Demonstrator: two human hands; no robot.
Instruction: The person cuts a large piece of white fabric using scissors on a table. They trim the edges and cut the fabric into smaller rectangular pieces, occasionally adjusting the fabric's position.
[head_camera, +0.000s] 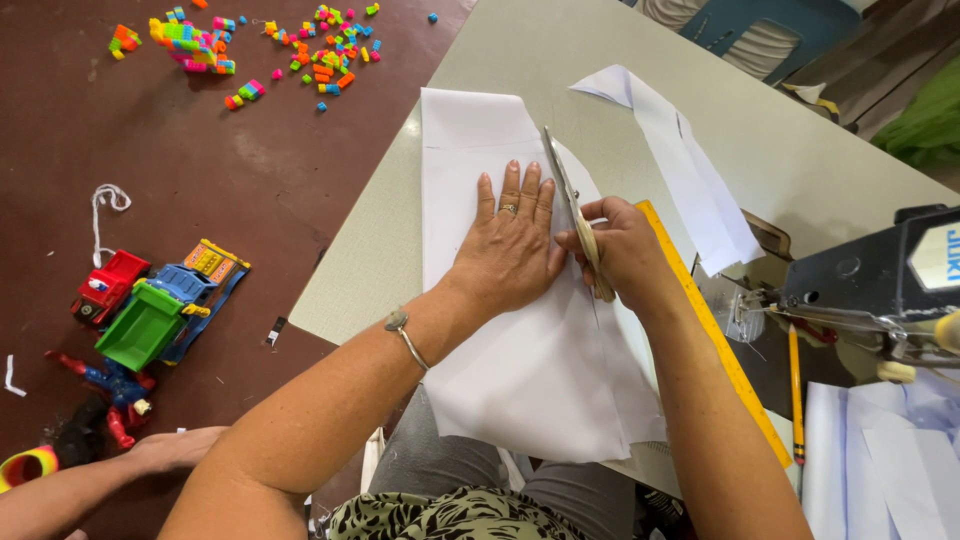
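My left hand (508, 245) lies flat, fingers together, on a large sheet of white fabric (520, 370) spread on the pale grey table (380, 240). There is a ring on one finger and a bangle on the wrist. Just to its right, my right hand (625, 250) grips a pair of scissors (566, 190), whose blades point away from me along the curved edge of the fabric. A long yellow ruler (715, 335) lies under my right forearm.
A cut white fabric strip (690, 170) lies further back. A black sewing machine (880, 290), a pencil (795, 390) and more white pieces (890, 450) are at right. Toy trucks (160, 300), a figure and bright blocks (260, 45) litter the brown floor; another person's hand (175, 450) rests there.
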